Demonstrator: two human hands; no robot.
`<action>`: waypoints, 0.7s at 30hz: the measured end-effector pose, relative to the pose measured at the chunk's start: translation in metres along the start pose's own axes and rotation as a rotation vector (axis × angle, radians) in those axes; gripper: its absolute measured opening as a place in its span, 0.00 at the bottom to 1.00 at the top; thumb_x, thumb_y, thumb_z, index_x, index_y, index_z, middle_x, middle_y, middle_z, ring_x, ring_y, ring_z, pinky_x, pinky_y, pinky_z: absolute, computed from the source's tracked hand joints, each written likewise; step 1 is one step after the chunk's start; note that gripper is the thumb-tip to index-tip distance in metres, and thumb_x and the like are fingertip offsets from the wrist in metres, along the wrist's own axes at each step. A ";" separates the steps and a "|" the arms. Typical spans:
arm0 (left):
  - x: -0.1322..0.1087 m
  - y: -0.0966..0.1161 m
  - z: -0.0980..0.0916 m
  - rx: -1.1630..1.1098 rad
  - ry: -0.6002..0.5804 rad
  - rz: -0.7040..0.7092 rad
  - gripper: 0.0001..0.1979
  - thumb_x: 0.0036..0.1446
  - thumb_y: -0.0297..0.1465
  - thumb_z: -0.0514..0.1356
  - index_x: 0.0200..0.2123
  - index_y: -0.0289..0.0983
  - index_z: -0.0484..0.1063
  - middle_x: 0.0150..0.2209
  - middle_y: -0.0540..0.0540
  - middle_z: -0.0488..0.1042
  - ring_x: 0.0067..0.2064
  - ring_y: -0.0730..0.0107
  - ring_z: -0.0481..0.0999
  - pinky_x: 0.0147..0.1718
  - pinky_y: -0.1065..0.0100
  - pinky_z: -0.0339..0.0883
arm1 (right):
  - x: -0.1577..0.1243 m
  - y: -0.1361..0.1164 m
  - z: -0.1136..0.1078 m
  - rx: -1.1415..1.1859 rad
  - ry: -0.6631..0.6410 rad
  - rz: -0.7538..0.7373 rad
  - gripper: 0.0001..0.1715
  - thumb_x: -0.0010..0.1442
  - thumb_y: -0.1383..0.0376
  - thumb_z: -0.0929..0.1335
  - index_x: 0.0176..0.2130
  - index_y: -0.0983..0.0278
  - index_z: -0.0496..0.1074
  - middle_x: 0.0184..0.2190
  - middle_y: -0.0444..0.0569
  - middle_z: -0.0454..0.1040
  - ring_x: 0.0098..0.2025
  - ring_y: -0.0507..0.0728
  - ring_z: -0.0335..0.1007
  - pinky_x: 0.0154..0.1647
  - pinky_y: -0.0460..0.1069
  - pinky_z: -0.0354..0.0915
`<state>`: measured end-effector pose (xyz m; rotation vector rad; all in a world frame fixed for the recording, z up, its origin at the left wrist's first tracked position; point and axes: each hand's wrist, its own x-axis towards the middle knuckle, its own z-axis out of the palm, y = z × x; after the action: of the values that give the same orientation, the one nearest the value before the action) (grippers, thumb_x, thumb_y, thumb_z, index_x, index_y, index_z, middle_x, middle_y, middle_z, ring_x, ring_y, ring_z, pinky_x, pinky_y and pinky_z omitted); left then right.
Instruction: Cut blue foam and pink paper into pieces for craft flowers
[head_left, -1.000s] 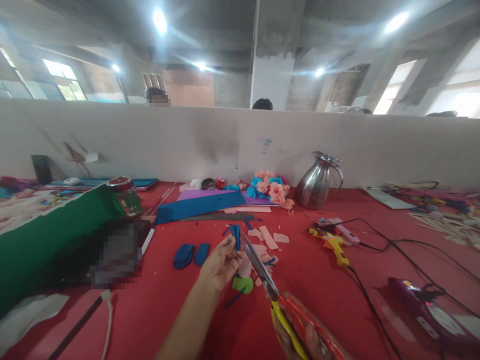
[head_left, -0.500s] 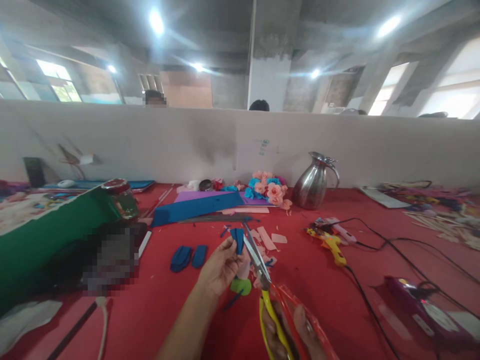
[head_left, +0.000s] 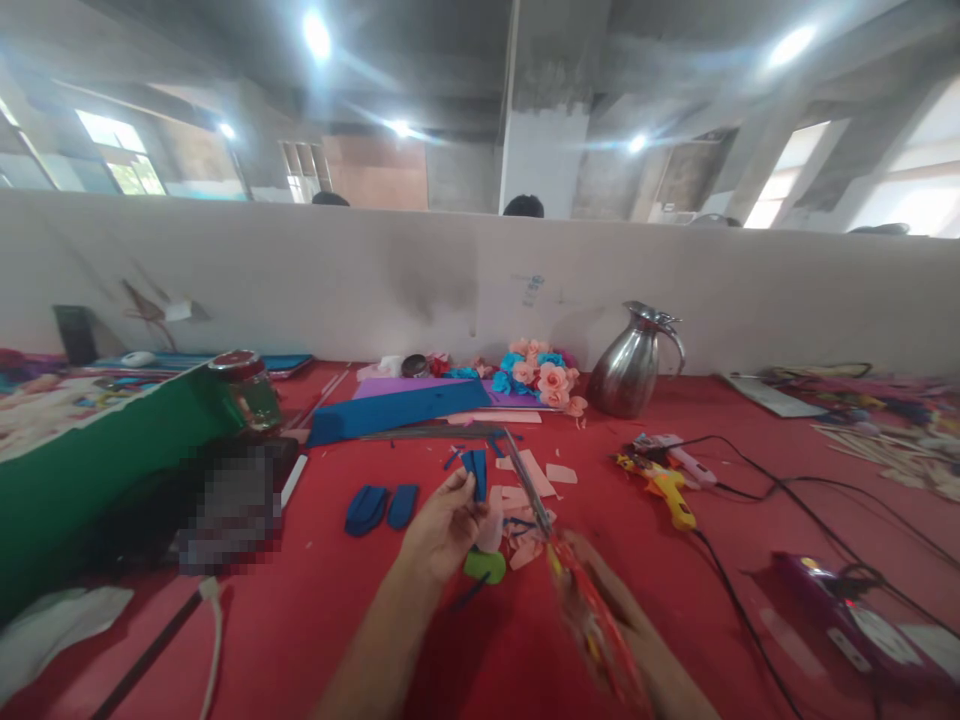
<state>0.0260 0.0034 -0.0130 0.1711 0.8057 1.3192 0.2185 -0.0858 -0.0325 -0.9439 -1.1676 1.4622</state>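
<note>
My left hand [head_left: 446,525] pinches a small dark-blue paper piece [head_left: 475,474] upright between thumb and fingers. To its right, my right hand [head_left: 600,590] grips scissors [head_left: 534,490] with red and yellow handles. The scissor blades point away from me, apart from the blue piece, and look nearly closed; the handles are blurred. Two cut blue pieces, a stack with rounded ends [head_left: 366,510] and a smaller one [head_left: 403,506], lie left of my left hand. Pink paper scraps [head_left: 529,475] and a green piece [head_left: 484,567] lie beneath and between my hands.
Behind lies a long blue paper strip [head_left: 397,411] beside pink and blue paper flowers [head_left: 540,375] and a steel jug [head_left: 628,365]. A yellow glue gun [head_left: 670,497] with trailing cords is on the right, near a purple power box [head_left: 847,610]. A green box [head_left: 112,460] stands left.
The scissors have moved right, away from the blue paper piece, and turned so their blades look closer together. My left hand stays nearly in place, still holding the piece.
</note>
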 end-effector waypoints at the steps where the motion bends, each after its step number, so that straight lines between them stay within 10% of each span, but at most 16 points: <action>1: 0.000 0.001 0.000 0.011 0.008 0.000 0.08 0.56 0.18 0.54 0.29 0.35 0.67 0.20 0.50 0.71 0.18 0.77 0.69 0.20 0.74 0.67 | 0.005 -0.002 -0.005 -0.089 0.061 -0.005 0.21 0.52 0.53 0.69 0.46 0.55 0.69 0.44 0.50 0.73 0.47 0.61 0.70 0.39 0.51 0.69; 6: 0.002 0.003 -0.002 0.031 0.017 0.032 0.08 0.53 0.18 0.57 0.31 0.36 0.67 0.20 0.52 0.71 0.17 0.78 0.68 0.18 0.77 0.65 | 0.028 -0.003 -0.039 -1.262 0.353 0.064 0.26 0.52 0.58 0.66 0.51 0.59 0.67 0.45 0.56 0.73 0.47 0.67 0.70 0.45 0.58 0.63; 12: 0.002 0.003 -0.001 0.049 -0.025 0.079 0.09 0.46 0.18 0.60 0.27 0.37 0.66 0.21 0.53 0.71 0.18 0.80 0.68 0.18 0.77 0.63 | 0.026 -0.004 -0.060 -1.676 0.343 0.052 0.22 0.57 0.61 0.62 0.49 0.64 0.70 0.42 0.60 0.74 0.43 0.67 0.70 0.43 0.58 0.62; 15: 0.000 0.001 0.000 0.125 -0.058 0.127 0.11 0.40 0.20 0.64 0.27 0.37 0.67 0.22 0.55 0.70 0.19 0.80 0.67 0.19 0.77 0.62 | 0.036 -0.010 -0.038 -1.606 0.441 -0.161 0.20 0.56 0.62 0.64 0.48 0.62 0.72 0.48 0.61 0.69 0.51 0.70 0.63 0.49 0.63 0.58; 21: 0.003 -0.006 -0.003 0.531 -0.154 0.492 0.08 0.38 0.25 0.64 0.26 0.36 0.70 0.25 0.53 0.71 0.29 0.76 0.71 0.30 0.75 0.64 | 0.100 -0.002 0.034 -0.589 0.027 -0.113 0.19 0.56 0.52 0.63 0.37 0.62 0.73 0.32 0.49 0.74 0.35 0.58 0.70 0.38 0.51 0.65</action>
<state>0.0292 0.0039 -0.0196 0.9288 1.0058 1.4958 0.1670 0.0054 -0.0218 -1.2601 -1.6452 1.0211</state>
